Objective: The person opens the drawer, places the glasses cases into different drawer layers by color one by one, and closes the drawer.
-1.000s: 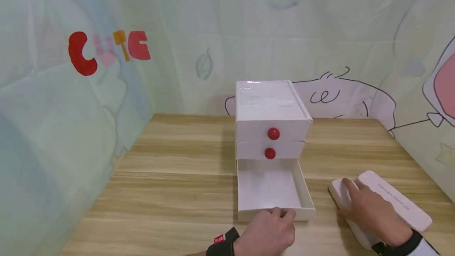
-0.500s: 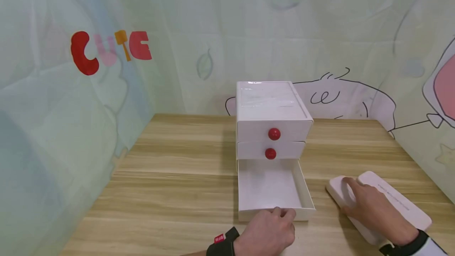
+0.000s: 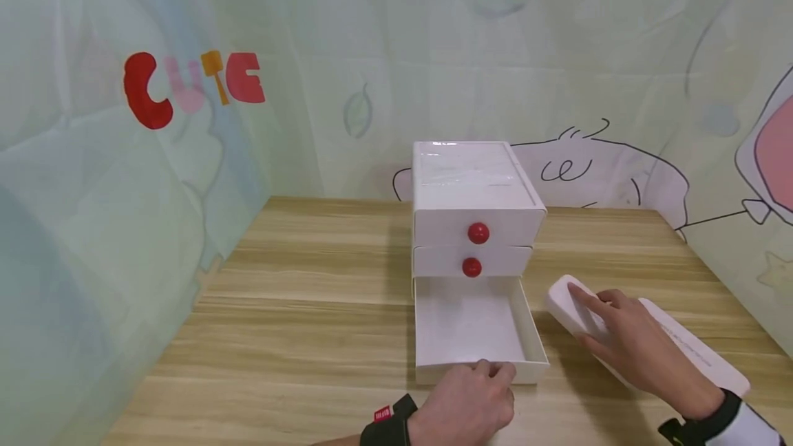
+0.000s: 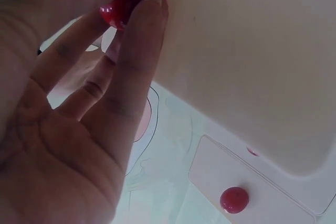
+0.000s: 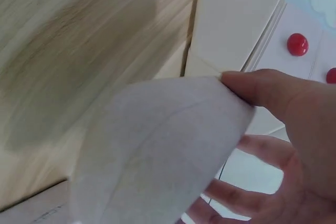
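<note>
A white drawer cabinet [image 3: 464, 191] stands on the table, its bottom drawer [image 3: 467, 322] pulled out with a bare floor showing. My left hand [image 3: 467, 405] is at that drawer's front; in the left wrist view its thumb and finger pinch the red knob [image 4: 118, 11]. To the right of the drawer, my right hand [image 3: 644, 349] grips a white slab-like case [image 3: 565, 298] with rounded corners. The thumb and fingers hold its opposite edges, and it hangs tilted above the table with a shadow beneath. Its underside or far end is hidden from the head view.
A second white case [image 3: 700, 349] with small print lies on the table, partly behind my right hand. Two upper drawers with red knobs [image 3: 478, 232] are closed. Printed cloth [image 3: 310, 88] hangs around the back and sides of the wooden table [image 3: 297, 322].
My right hand has raised the white case off the table and moved it left, toward the drawer and away from the second case. The left hand and drawer have stayed put.
</note>
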`<state>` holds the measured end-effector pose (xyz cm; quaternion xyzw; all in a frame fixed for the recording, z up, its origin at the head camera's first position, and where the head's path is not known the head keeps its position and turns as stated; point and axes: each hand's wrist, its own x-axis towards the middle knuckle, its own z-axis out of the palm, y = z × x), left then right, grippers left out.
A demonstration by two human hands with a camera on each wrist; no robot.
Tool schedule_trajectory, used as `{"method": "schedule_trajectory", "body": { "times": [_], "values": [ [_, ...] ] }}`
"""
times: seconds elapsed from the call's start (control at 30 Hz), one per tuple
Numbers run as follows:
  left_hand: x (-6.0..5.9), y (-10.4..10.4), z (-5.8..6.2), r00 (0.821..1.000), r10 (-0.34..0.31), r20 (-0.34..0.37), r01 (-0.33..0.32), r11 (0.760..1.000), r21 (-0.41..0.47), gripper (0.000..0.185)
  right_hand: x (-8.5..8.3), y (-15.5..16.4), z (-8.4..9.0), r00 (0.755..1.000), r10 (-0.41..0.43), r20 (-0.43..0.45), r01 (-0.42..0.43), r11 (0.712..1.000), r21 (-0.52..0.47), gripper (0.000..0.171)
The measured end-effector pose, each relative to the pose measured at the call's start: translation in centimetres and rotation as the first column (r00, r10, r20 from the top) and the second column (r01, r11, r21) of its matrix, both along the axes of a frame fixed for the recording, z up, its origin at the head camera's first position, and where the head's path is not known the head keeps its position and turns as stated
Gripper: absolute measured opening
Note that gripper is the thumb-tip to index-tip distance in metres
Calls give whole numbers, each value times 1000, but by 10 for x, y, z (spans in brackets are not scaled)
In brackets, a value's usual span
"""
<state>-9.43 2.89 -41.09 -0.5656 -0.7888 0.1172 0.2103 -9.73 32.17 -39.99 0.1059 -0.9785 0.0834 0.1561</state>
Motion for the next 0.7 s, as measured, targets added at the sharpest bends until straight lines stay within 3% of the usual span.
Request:
{"method": "schedule_trajectory", "body": {
  "times": [0.13, 0.2, 0.43, 0.7],
  "values": [
    [0, 0, 0, 1000, 1, 15, -1, 1000, -5, 13, -2, -7, 4, 984, 80, -161, -79, 997, 13, 81],
    [0, 0, 0, 1000, 5, 5, -5, 1000, -6, 12, -4, -11, 8, 975, 99, -200, -96, 995, 25, 84],
    [1, 0, -2, 997, 16, -81, -16, 1000, 2, 13, -8, -25, 25, 975, 125, -182, -128, 992, -8, 86],
    [0, 0, -3, 993, 12, -116, -11, 1000, 7, 15, -13, -42, 43, 975, 145, -167, -168, 976, -137, 80]
  ]
}}
